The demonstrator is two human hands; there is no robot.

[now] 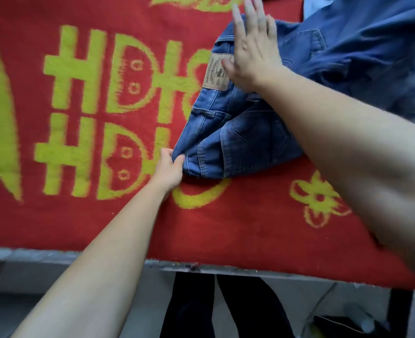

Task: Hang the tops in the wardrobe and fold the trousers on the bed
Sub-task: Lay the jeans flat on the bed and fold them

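Blue jeans [228, 132] with a tan leather waist patch lie bunched on the bed's red blanket [226, 228], right of the middle. My left hand [168, 167] pinches the near left corner of the denim between thumb and fingers. My right hand [252, 52] lies flat with straight, spread fingers on the waistband beside the patch. A darker blue garment [362, 42] is heaped at the far right, touching the jeans; how far it reaches is hidden by my right forearm.
The red blanket carries big yellow-green letters and flower shapes. The bed's near edge [55, 254] runs across the lower part of the view. Below it are my dark trouser legs [201, 308], a grey floor and a cable [323, 303].
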